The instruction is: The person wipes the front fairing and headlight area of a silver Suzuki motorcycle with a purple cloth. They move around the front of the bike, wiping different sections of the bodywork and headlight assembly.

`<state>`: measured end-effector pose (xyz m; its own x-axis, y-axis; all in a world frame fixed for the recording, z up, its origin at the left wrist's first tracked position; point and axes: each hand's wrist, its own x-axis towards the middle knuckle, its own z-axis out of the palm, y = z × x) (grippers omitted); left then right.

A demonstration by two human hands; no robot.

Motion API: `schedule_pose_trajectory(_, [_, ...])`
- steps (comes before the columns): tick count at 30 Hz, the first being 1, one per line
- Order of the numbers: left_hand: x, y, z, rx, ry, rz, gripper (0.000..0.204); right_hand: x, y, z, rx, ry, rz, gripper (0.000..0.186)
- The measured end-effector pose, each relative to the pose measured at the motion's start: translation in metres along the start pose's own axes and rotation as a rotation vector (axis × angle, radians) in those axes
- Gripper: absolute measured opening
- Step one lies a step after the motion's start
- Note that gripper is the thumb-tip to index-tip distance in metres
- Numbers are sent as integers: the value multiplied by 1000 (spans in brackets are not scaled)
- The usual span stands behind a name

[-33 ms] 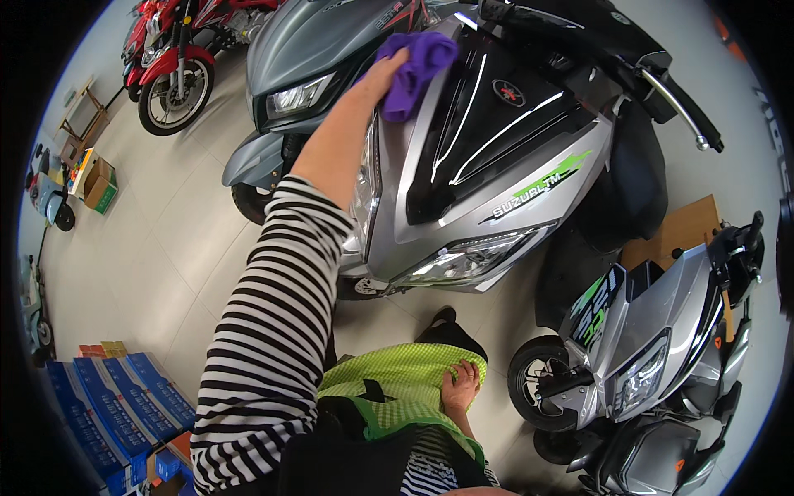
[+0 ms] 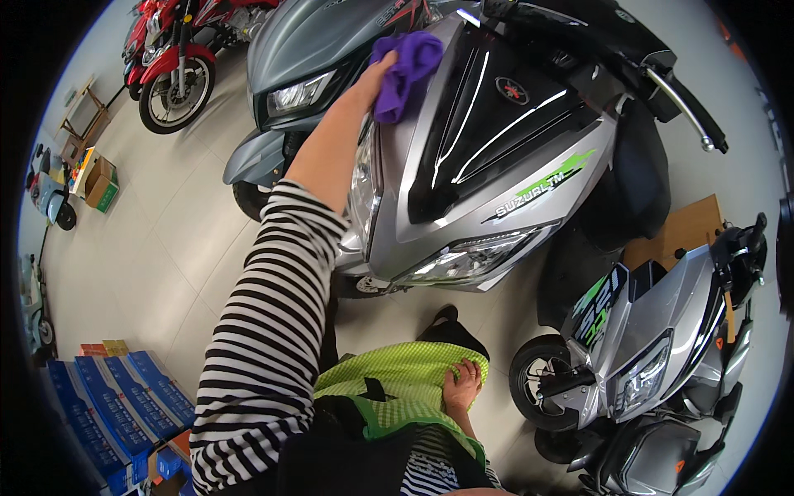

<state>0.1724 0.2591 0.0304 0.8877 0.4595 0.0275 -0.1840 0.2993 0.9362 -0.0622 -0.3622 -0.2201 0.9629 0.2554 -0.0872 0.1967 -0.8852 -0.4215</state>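
Note:
My left hand (image 2: 374, 78) is closed on a purple cloth (image 2: 407, 73), the arm in its striped sleeve stretched far forward. The cloth lies against the left side of the front of a silver and black scooter (image 2: 418, 240); the palm side of the hand and some fingers are hidden. Against my lap, my right hand (image 2: 462, 385) rests on a yellow-green checked apron (image 2: 389, 364), its fingers slightly bent and spread over the fabric. Nothing shows in that hand.
A grey scooter (image 2: 331, 41) stands close on the left, beyond it a red motorcycle (image 2: 169, 70). Another silver scooter (image 2: 653, 331) is at the right. Blue boxes (image 2: 107, 405) are stacked at lower left. An open carton (image 2: 99, 182) sits on the tiled floor (image 2: 149, 273).
My left hand and the purple cloth have shifted slightly left on the scooter's front. My right hand stays on the apron.

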Motion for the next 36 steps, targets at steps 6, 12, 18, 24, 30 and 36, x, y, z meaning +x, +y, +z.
schedule_pose_trajectory(6, [-85, -91, -40, 290, 247, 444, 54, -1, 2, 2, -4, -1, -13, 26])
schedule_pose_trajectory(12, [-218, -175, -10, 92, 454, 102, 51, 0, 1, 1, 9, -16, -13, 25])
schedule_pose_trajectory(18, [-302, -182, 45, 832, 219, 386, 32, -5, 3, 1, 14, -32, 13, 26])
schedule_pose_trajectory(24, [-288, -124, 103, 1180, 201, 851, 50, -8, 2, 1, 27, -20, 6, 27])
schedule_pose_trajectory(30, [-257, -96, 118, 1344, 90, 857, 61, -11, 0, -2, 41, -42, 59, 27])
schedule_pose_trajectory(36, [-284, -128, 94, 1252, 140, 885, 62, -13, -3, -1, 74, -40, 66, 26])
